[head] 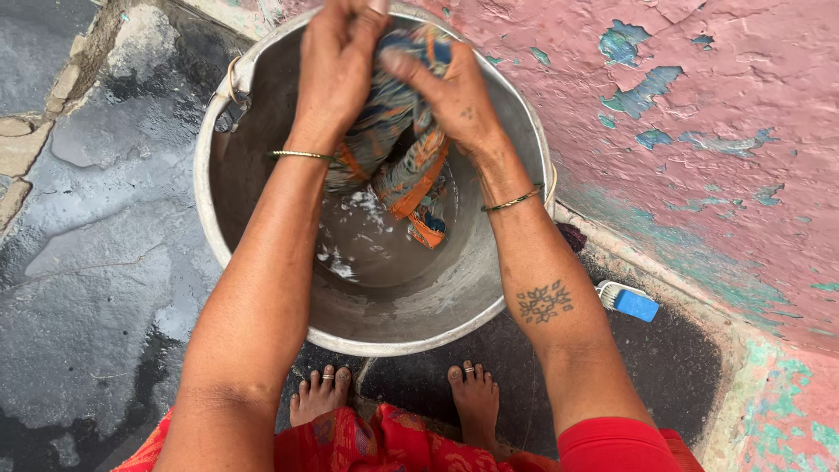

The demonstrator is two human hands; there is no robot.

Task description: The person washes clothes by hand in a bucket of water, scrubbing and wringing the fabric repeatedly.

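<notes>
As seen from the head camera, looking straight down, one view only:

Left hand: the left hand (336, 61) is closed around the upper bunch of a wet cloth (398, 144), fingers curled over it at the far rim of the bucket; fingertips partly cut off by the top edge of the picture.

Right hand: the right hand (450, 92) is clamped on the same bunch from the other side, thumb pressed across the fabric, just beside the left hand and touching it through the cloth.

Cloth position: gathered between both palms, with the loose end hanging below the fingers into the bucket; its lowest fold reaches the water.

Cloth material: soaked, twisted fabric, patterned blue and dark with orange borders.

Bucket: a round metal bucket (262, 262), dull grey, smooth inner wall, rolled rim, a wire handle fixed at the left side.

Water: shallow, cloudy water (367, 253) at the bottom, with patches of white foam.

Wrists: a thin metal bangle on each wrist; a leaf-like tattoo on the right forearm.

Ground: wet, dark, uneven stone floor (96, 262); bare feet with toe rings stand just in front of the bucket.

Wall: pink plaster wall (699, 175) on the right, rough and flaking, with green patches showing through.

Brush: a scrubbing brush (627, 301), blue back and white bristles, lying at the foot of the wall, apart from the bucket.
</notes>
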